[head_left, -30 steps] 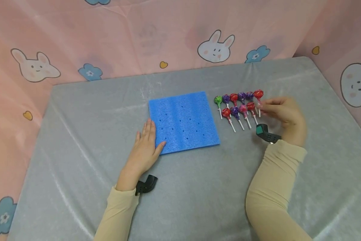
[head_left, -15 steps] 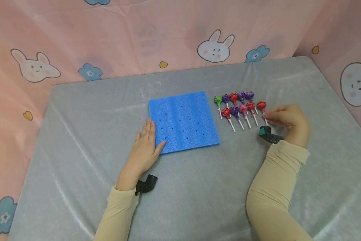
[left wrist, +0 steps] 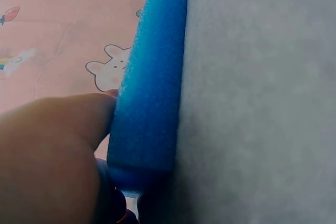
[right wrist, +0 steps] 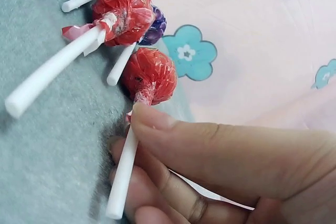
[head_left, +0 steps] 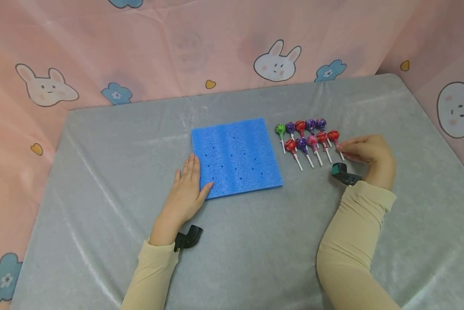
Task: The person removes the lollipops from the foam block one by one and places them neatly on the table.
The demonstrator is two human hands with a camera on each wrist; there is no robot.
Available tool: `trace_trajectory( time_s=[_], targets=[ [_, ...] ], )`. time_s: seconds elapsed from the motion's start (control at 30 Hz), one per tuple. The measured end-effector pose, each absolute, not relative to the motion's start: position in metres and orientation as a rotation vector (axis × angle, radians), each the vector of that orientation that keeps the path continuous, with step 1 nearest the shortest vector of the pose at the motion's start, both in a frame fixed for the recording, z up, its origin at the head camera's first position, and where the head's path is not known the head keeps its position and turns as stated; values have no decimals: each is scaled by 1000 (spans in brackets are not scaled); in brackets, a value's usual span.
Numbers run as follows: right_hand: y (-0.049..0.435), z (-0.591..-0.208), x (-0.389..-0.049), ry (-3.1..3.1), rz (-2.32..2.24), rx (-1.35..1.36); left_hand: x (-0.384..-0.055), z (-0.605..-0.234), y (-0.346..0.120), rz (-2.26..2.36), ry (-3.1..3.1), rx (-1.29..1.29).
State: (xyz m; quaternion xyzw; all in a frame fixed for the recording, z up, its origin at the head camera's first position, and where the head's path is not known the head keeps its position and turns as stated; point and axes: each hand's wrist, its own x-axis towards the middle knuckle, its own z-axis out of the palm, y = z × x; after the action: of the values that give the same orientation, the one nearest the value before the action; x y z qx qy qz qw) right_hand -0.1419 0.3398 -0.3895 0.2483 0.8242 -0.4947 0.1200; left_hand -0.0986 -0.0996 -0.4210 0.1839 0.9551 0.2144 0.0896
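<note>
My right hand (head_left: 367, 155) pinches the white stick of a red-wrapped lollipop (right wrist: 149, 74) between thumb and fingers, just below its wrapper. This lollipop is at the right end of the front row, beside another red lollipop (right wrist: 126, 17). A blue foam board (head_left: 236, 155) with several small holes lies flat on the table. Along its left edge my left hand (head_left: 183, 198) rests with straight fingers, the thumb over the near left corner. In the left wrist view the board's thick side (left wrist: 149, 87) shows next to the thumb.
Two rows of lollipops lie right of the board, among them a green one (head_left: 280, 129), a pink one (head_left: 312, 141) and several purple ones. A grey cloth (head_left: 255, 245) covers the table. Behind it hangs a pink curtain (head_left: 158, 47) with rabbit prints.
My right hand has brought the red lollipop from the right end of the back row toward me, then slightly left, to the end of the front row. The left hand has stayed put.
</note>
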Motion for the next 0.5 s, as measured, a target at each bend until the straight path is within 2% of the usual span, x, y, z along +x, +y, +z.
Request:
trace_trajectory(
  time_s=[0.5],
  targets=[
    [336,-384,-136,2422,-1582,751,-94,-427,-102,634,2818,533]
  ],
)
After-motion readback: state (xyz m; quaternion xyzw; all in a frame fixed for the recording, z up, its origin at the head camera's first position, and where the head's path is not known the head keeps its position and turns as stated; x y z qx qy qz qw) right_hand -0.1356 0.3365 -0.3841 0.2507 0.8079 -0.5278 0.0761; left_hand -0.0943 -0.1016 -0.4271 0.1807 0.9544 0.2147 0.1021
